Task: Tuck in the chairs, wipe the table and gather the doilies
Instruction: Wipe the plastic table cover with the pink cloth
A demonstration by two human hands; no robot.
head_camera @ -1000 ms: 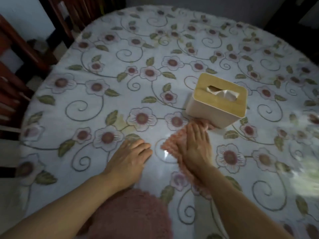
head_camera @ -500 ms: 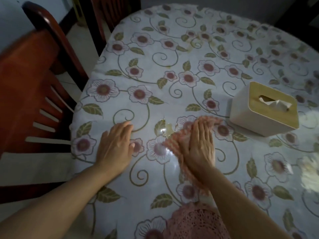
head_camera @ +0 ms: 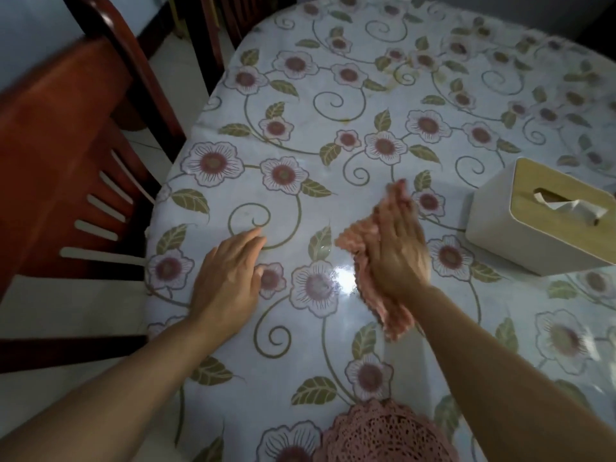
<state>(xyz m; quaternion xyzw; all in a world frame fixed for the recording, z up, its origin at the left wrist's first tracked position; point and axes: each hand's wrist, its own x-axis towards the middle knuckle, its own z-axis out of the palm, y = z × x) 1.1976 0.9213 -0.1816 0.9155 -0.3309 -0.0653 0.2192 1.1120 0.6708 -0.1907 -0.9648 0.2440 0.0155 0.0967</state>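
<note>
My right hand (head_camera: 396, 248) lies flat on a pink cloth (head_camera: 358, 241) and presses it onto the flowered table cover (head_camera: 300, 105), left of a tissue box. The cloth sticks out on the hand's left side and under the wrist. My left hand (head_camera: 230, 278) rests palm down on the table, fingers spread, holding nothing, near the table's left edge. A pink crocheted doily (head_camera: 383, 435) lies at the near edge, below my right forearm. A red-brown wooden chair (head_camera: 66, 145) stands at the table's left side.
A white tissue box with a wooden lid (head_camera: 546, 225) stands at the right, close to the cloth. A second dark chair (head_camera: 226, 25) shows at the far left corner. Pale floor lies under the left chair.
My right hand has slid the cloth left, away from the tissue box, toward the table's left side. My left hand moved left along the table too. The view swung left, bringing the chair in.
</note>
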